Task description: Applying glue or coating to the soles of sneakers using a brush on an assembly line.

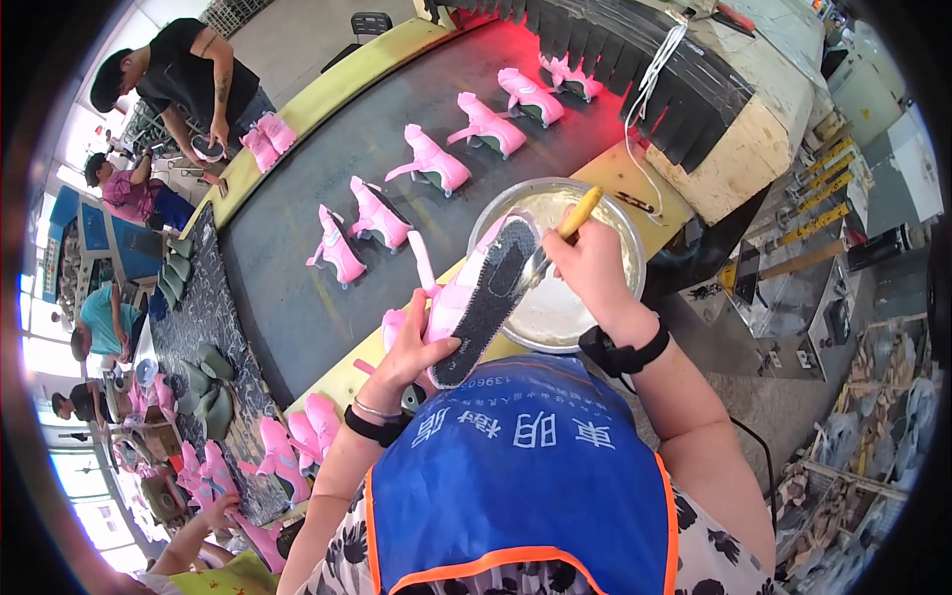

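My left hand (409, 347) grips a pink shoe upper (451, 309) near its heel end, with the thumb on its underside. The dark grey bottom (488, 293) of the shoe, edged with stitching, is turned up toward me. In my closed right hand (597, 266) is a brush with a yellow handle (583, 210). Its bristles meet the edge of the shoe's bottom near the toe end. Below the shoe and brush stands a round metal basin (638, 260) with a whitish, creamy substance in it.
Several pink shoe uppers (431, 164) stand on a dark conveyor belt (288, 243) that enters a red-lit tunnel behind black strips (610, 74). A white cable (654, 79) hangs there. Grey-green soles (210, 389) and pink uppers (276, 458) lie leftward. A co-worker (198, 74) stands across the belt.
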Demonstrator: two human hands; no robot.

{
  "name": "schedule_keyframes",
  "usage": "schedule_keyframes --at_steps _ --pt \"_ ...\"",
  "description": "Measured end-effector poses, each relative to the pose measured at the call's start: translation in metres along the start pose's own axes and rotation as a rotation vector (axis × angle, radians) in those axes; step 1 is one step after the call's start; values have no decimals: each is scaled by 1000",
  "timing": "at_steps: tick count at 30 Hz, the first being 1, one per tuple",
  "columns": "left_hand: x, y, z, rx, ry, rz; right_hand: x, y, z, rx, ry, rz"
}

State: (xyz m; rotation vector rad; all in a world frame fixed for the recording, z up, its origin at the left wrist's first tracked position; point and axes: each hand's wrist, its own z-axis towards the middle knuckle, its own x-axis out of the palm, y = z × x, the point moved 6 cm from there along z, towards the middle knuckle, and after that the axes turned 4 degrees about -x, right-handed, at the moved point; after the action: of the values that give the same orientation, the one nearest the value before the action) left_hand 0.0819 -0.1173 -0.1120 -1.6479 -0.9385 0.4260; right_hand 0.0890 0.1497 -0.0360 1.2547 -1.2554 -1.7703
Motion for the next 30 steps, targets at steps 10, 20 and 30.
schedule_keyframes --at_steps 10,20,30 --pt "-5 10 -7 -77 15 -232 10 6 -8 -292 -108 -14" --pt "-41 42 -27 -105 -205 -394 56 1 -39 214 309 297" --pt "-213 116 -100 -152 -662 -1012 47 -21 -10 288 105 423"
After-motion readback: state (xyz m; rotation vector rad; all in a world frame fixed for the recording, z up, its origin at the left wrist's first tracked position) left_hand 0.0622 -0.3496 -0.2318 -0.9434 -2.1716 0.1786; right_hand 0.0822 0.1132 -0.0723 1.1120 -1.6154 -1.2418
